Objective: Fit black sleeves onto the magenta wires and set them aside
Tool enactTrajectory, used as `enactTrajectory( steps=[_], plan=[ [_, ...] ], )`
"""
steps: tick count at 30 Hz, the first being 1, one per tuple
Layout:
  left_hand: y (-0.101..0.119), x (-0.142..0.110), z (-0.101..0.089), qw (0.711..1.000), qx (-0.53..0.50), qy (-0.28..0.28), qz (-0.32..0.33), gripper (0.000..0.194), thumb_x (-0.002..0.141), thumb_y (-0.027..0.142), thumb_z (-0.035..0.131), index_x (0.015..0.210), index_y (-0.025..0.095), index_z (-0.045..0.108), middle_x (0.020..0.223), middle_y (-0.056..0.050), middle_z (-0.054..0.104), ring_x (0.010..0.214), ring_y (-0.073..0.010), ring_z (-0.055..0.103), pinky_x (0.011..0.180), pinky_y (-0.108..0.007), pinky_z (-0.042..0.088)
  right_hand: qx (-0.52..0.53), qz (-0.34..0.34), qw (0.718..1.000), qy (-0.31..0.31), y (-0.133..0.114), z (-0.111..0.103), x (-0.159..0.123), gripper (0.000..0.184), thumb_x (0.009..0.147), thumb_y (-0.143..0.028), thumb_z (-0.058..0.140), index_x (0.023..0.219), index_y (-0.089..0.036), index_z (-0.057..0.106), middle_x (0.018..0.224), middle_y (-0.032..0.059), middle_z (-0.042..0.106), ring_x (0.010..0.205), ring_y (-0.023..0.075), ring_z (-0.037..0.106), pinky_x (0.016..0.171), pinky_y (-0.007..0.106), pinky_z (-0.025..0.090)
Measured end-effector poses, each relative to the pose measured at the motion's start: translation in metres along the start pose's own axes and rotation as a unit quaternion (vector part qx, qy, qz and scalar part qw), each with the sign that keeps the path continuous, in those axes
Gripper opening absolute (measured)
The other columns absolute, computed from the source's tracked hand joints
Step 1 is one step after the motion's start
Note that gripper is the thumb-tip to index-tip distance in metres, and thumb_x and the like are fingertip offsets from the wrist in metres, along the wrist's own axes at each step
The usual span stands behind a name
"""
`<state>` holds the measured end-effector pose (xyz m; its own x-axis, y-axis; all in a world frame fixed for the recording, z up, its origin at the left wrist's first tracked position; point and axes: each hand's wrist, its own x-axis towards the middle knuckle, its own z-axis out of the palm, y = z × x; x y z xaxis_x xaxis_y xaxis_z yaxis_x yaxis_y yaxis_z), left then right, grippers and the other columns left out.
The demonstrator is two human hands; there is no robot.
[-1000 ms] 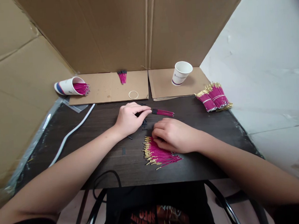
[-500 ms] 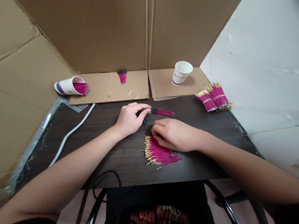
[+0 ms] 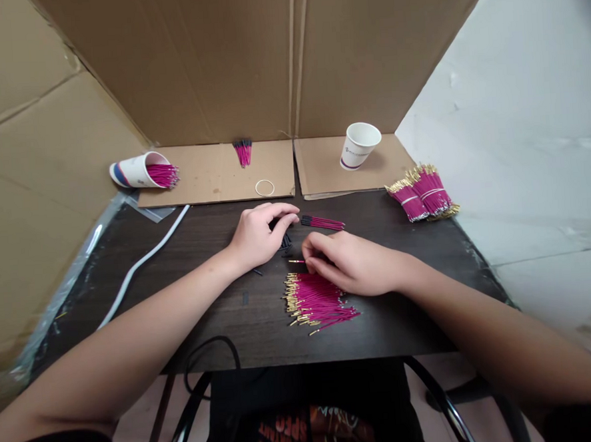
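Note:
My right hand (image 3: pixel 351 262) is closed in a pinch on one pink wire (image 3: pixel 297 261), its gold tip sticking out to the left just above the loose pile of pink gold-tipped wires (image 3: pixel 314 302) on the dark table (image 3: pixel 206 320). My left hand (image 3: pixel 261 234) rests curled over a small heap of short black sleeves (image 3: pixel 285 242), fingertips pinched together there. What the fingers hold is hidden. A small bunch of pink wires with black ends (image 3: pixel 322 223) lies just right of the left fingertips.
Two tied bundles of pink wires (image 3: pixel 422 192) lie at the table's right edge. An upright paper cup (image 3: pixel 358 145), a tipped cup of wires (image 3: pixel 142 171), a small wire bunch (image 3: pixel 242 151) and a rubber band (image 3: pixel 264 187) sit on cardboard. A white cable (image 3: pixel 142 260) crosses left.
My right hand has lifted off the loose pile and moved slightly up, now with one wire pinched and showing at its fingertips. My left hand has barely moved.

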<state>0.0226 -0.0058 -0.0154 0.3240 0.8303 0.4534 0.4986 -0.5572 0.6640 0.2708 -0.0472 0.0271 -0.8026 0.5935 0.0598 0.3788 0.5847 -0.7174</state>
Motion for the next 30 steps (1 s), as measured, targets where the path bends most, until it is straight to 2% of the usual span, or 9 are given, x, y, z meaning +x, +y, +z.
enactTrajectory(
  steps=[3, 6, 10, 13, 15, 30],
  plan=[
    [-0.001, 0.000, 0.001, 1.000, -0.012, 0.001, -0.004, 0.020, 0.110, 0.032, 0.071, 0.116, 0.020, 0.086, 0.110, -0.008, 0.089, 0.103, -0.0256, 0.086, 0.101, -0.041, 0.067, 0.020, -0.030, 0.999, 0.039, 0.006, 0.000, 0.002, 0.008, 0.113, -0.017, 0.054, 0.107, -0.020, 0.058, 0.089, 0.0018, 0.071, 0.073, 0.0154, 0.061, 0.071, 0.029, 0.046],
    [-0.003, 0.000, 0.001, 0.999, -0.033, 0.000, -0.007, 0.022, 0.111, 0.031, 0.068, 0.120, 0.019, 0.084, 0.113, -0.009, 0.089, 0.105, -0.0257, 0.086, 0.103, -0.041, 0.067, 0.048, -0.051, 0.992, 0.107, 0.014, 0.001, 0.005, 0.007, 0.112, -0.018, 0.058, 0.113, -0.020, 0.065, 0.088, 0.0008, 0.074, 0.075, 0.0151, 0.067, 0.073, 0.029, 0.052],
    [-0.003, 0.000, 0.001, 0.999, -0.041, 0.004, -0.005, 0.022, 0.111, 0.031, 0.067, 0.122, 0.019, 0.083, 0.118, -0.011, 0.088, 0.108, -0.0261, 0.086, 0.102, -0.041, 0.067, 0.052, -0.026, 0.974, 0.221, 0.026, 0.002, 0.008, 0.012, 0.111, -0.024, 0.064, 0.121, -0.021, 0.070, 0.096, 0.0030, 0.083, 0.084, 0.0174, 0.078, 0.080, 0.031, 0.061],
    [-0.004, 0.000, 0.002, 0.998, -0.061, 0.006, -0.020, 0.021, 0.111, 0.033, 0.068, 0.122, 0.019, 0.081, 0.117, -0.011, 0.088, 0.109, -0.0263, 0.087, 0.102, -0.041, 0.068, 0.017, 0.009, 0.953, 0.304, 0.036, 0.004, 0.010, 0.013, 0.110, -0.031, 0.067, 0.118, -0.022, 0.073, 0.097, 0.0043, 0.085, 0.084, 0.0196, 0.080, 0.081, 0.034, 0.063],
    [-0.004, 0.000, 0.002, 0.997, -0.075, 0.001, -0.031, 0.021, 0.112, 0.035, 0.069, 0.122, 0.020, 0.079, 0.116, -0.010, 0.088, 0.111, -0.0262, 0.087, 0.101, -0.040, 0.067, 0.006, 0.019, 0.941, 0.336, 0.042, 0.005, 0.011, 0.015, 0.109, -0.034, 0.068, 0.117, -0.022, 0.073, 0.096, 0.0049, 0.084, 0.083, 0.0204, 0.080, 0.081, 0.035, 0.063],
    [-0.001, 0.001, 0.001, 0.994, -0.104, -0.011, -0.035, 0.020, 0.115, 0.038, 0.066, 0.118, 0.020, 0.074, 0.111, -0.009, 0.088, 0.105, -0.0239, 0.086, 0.102, -0.039, 0.066, -0.018, 0.002, 0.938, 0.345, 0.046, 0.010, 0.011, 0.010, 0.110, -0.029, 0.066, 0.117, -0.023, 0.070, 0.099, 0.0049, 0.083, 0.085, 0.0212, 0.078, 0.080, 0.035, 0.060]
  ],
)
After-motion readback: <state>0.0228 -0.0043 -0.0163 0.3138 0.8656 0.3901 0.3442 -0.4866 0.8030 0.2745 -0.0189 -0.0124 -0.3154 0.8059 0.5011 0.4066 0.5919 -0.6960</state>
